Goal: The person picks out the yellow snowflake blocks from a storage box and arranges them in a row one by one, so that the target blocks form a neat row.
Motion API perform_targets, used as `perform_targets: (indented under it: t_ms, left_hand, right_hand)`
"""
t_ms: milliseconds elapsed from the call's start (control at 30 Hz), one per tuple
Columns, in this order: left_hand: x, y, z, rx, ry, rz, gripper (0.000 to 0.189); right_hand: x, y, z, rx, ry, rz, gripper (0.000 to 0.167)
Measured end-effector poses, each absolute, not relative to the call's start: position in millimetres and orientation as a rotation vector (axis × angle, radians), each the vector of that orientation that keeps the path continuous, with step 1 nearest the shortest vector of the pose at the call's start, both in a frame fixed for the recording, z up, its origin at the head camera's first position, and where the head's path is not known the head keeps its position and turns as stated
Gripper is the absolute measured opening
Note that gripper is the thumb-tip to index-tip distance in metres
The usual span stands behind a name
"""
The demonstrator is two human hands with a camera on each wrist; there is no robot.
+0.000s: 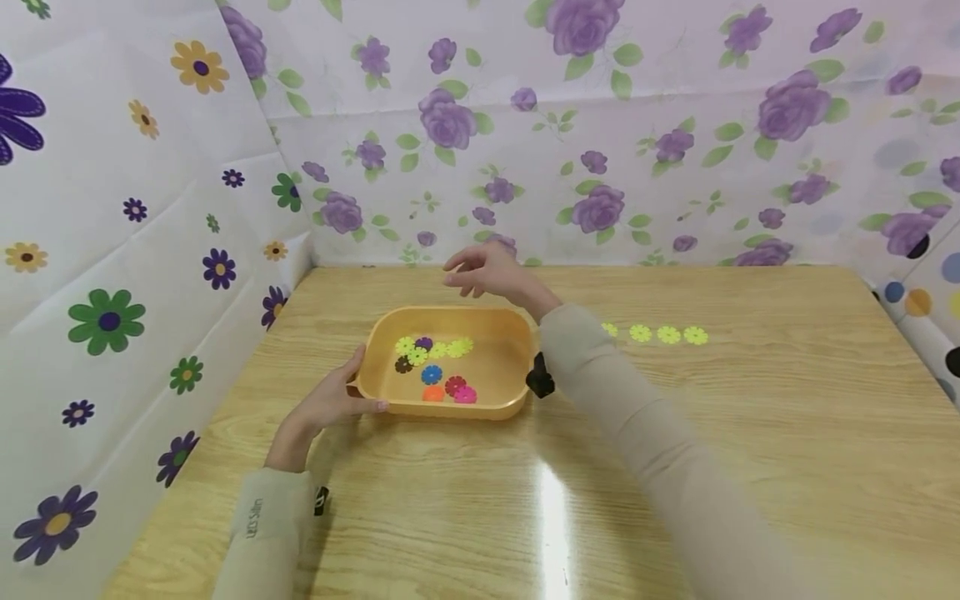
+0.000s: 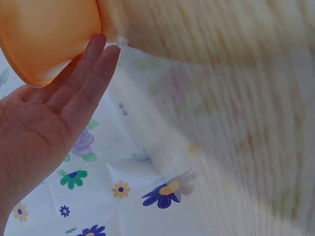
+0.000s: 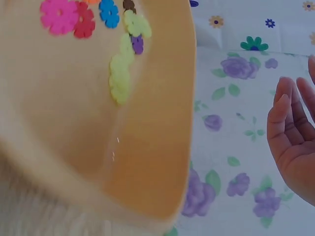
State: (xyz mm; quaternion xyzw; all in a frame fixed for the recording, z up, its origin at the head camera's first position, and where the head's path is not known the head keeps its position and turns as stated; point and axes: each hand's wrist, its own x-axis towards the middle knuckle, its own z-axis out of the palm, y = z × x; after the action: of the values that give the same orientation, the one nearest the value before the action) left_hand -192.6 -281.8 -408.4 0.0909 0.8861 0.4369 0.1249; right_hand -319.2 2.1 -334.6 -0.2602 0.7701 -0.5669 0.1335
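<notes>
A yellow-orange plastic basin (image 1: 442, 410) sits on the table, tilted a little toward the near side. My left hand (image 1: 333, 404) holds its left end, thumb along the front rim and fingers against the outer side; in the left wrist view those fingers lie along the basin wall (image 2: 54, 34). Inside are several flower-shaped plastic discs: yellow (image 1: 457, 348), blue (image 1: 431, 374), pink (image 1: 466, 395), orange (image 1: 432, 393), red, purple and brown. Above the basin's far rim my right hand (image 1: 491, 271) hovers with loosely bent fingers, nothing visible in it.
Right of the basin, a row of yellow flower discs (image 1: 669, 335) lies on the wooden table (image 1: 750, 433), partly covered by the right sleeve (image 1: 622, 392). Flowered cloth (image 1: 630, 150) hangs behind and at both sides. Black wrist straps (image 1: 540, 377) show on both arms.
</notes>
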Motion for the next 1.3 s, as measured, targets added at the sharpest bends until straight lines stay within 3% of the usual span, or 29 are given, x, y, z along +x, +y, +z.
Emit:
perform_targets:
  t_ms: [433,633,867,1300]
  left_hand:
    - [-194.3,-280.2,-408.3,0.285,2.566,1.296,0.106]
    - [-193.2,-279.8,-407.6,0.267,2.543,1.312,0.106]
    - [-192.5,-280.7,-406.3,0.268,2.549,1.307,0.104]
    - [-193.8,-282.2,-409.1,0.291,2.560,1.315,0.106]
  right_hand:
    - [-318.6,-23.0,-363.5,-0.582,2.174,-1.791,0.025]
    - [-315.8,-22.5,-376.3,-0.466,2.180,-1.605,0.022]
    - [-315.2,-20.0,-388.0,-0.485,2.110,-1.409,0.027]
    - [-325.5,-23.2,-400.0,-0.544,1.855,-1.469,0.035]
